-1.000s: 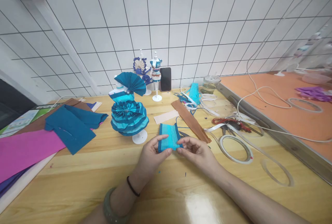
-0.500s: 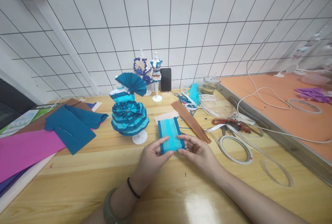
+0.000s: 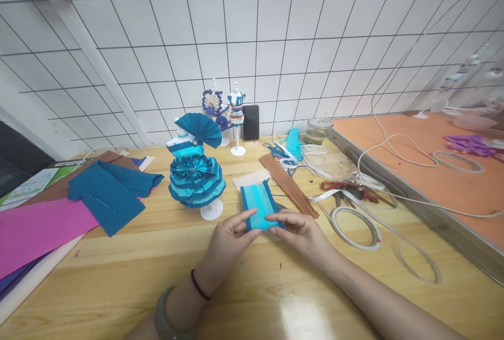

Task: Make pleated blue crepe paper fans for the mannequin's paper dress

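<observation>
Between my two hands is a small rectangle of light-blue crepe paper (image 3: 260,198) with dark teal borders along its sides. My left hand (image 3: 233,235) pinches its near left corner between thumb and fingers. At the near right corner, my right hand (image 3: 297,230) grips the paper, thumb below and fingers over the edge. The far end of the piece points toward the wall, tilted a little. Left of it stands a mini dress form in a ruffled blue paper dress (image 3: 197,180), topped by a pleated teal fan (image 3: 200,129).
Folded teal paper (image 3: 108,193) and pink paper (image 3: 47,227) lie at the left. A brown strip (image 3: 287,185), a tape roll (image 3: 356,228), keys (image 3: 346,199) and a glass jar (image 3: 317,130) are to the right. A phone (image 3: 251,122) leans against the tiled wall.
My right fingers have slid leftward over the near end of the light-blue paper, covering more of its right edge. My left hand keeps its hold.
</observation>
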`<state>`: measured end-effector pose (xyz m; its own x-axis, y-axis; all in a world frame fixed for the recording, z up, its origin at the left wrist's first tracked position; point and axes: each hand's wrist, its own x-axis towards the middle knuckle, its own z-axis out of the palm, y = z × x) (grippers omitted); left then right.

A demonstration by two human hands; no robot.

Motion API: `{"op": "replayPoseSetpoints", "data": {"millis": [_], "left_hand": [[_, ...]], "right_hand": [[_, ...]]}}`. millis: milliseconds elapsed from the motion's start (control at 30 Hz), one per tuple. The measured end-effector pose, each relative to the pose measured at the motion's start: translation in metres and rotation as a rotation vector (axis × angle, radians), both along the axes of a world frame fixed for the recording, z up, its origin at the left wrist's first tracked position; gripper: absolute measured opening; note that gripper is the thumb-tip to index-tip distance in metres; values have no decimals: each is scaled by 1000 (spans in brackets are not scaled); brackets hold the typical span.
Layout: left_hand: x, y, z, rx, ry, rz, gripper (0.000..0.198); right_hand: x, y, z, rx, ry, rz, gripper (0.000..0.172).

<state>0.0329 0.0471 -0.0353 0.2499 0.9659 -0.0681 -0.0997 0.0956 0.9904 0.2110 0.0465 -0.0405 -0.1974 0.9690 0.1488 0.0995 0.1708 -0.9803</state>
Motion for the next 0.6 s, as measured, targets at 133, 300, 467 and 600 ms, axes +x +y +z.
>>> {"op": "replayPoseSetpoints", "data": {"millis": [133,300,467,600], "left_hand": [[-1,0,-3,64,60,20,36],[-2,0,1,116,180,59,19],[-1,-1,4,146,229,78,15],[-1,-1,2,176,264,90,13]], "right_hand": [[1,1,2,54,-36,-5,19],[4,2,1,102,-133,-23,18],[6,3,1,164,-228,1,18],[6,2,2,196,-246,3,17]]}}
